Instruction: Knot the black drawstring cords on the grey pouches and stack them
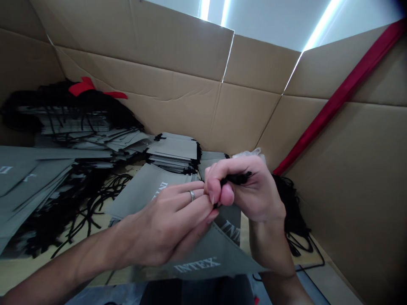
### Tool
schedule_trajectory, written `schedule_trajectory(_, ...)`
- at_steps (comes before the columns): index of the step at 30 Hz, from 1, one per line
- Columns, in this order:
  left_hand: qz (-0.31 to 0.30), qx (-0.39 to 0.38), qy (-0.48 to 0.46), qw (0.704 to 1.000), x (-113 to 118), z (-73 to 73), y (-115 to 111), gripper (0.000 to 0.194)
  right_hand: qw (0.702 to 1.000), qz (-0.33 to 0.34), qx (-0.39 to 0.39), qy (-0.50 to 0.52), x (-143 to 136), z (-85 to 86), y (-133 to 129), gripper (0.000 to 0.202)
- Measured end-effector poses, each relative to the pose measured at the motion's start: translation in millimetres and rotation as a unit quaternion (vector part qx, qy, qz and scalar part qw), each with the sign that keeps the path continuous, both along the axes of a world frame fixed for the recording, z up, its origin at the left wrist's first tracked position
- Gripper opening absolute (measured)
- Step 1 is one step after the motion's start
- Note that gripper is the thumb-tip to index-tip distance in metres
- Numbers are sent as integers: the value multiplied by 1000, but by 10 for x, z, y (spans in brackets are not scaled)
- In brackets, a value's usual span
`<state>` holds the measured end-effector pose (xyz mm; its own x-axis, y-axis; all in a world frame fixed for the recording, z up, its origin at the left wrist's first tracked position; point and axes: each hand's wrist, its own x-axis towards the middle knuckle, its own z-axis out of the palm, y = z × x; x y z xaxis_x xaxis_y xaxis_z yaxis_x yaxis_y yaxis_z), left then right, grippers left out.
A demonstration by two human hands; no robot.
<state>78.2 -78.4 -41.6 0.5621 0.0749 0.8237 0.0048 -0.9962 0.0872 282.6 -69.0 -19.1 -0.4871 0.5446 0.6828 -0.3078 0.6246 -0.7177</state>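
In the middle of the view, a grey fabric pouch (200, 256) printed "INTEX" hangs tilted beneath my hands. My left hand (171, 220), wearing a ring, pinches the pouch's upper corner between thumb and fingers. Black cord (240, 178) lies curled inside the closed fingers of my right hand (251, 190), whose thumb and index finger meet at my left fingertips. A short dark bit of cord shows between the two hands; the rest of that spot is hidden by fingers. Just behind my left hand lies another grey pouch (136, 192) with white lettering.
A neat stack of grey pouches (174, 148) stands behind my hands. More pouches (34, 178) and a pile with black cords (79, 114) fill the left. Black cords (288, 199) hang at right, beside a red strap (337, 101). Cardboard walls (178, 80) enclose the table.
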Motion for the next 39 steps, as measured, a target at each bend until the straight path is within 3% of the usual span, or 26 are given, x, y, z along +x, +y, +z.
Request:
schedule_trajectory(4, -14, 12, 4, 1000, -2, -17, -13, 22, 998, 53, -27, 12, -8, -15, 8, 25)
schedule_trajectory(7, -25, -24, -8, 999, -10, -14, 14, 21, 996, 35, -73, -24, 14, 11, 24, 35)
schedule_trajectory(9, -12, -61, -12, 998, -21, 8, 40, 22, 998, 23, -60, -9, 35, 39, 47, 32)
schedule_trajectory(14, 38, -75, -13, 996, -51, 52, 64, 29, 997, -74, -30, -7, 102, 102, 54, 38)
schedule_trajectory(22, 77, -65, 9, 995, -30, 35, 20, 30, 980, -193, 30, -35, 156, 136, -65, 15)
schedule_trajectory(25, 84, -113, 13, 990, -44, 44, 12, 32, 973, -222, 48, -48, 136, 134, -88, 13)
schedule_trajectory(30, 61, -247, 23, 967, -72, 54, 42, 26, 979, -193, 40, -61, 100, 125, -125, 12)
schedule_trajectory(36, 81, -237, 12, 968, -49, 74, 70, 22, 971, -222, 70, -49, 57, 117, -122, 17)
schedule_trajectory(39, 36, -298, 3, 954, -35, 128, 62, 29, 967, -233, 95, -40, 29, 110, -99, 14)
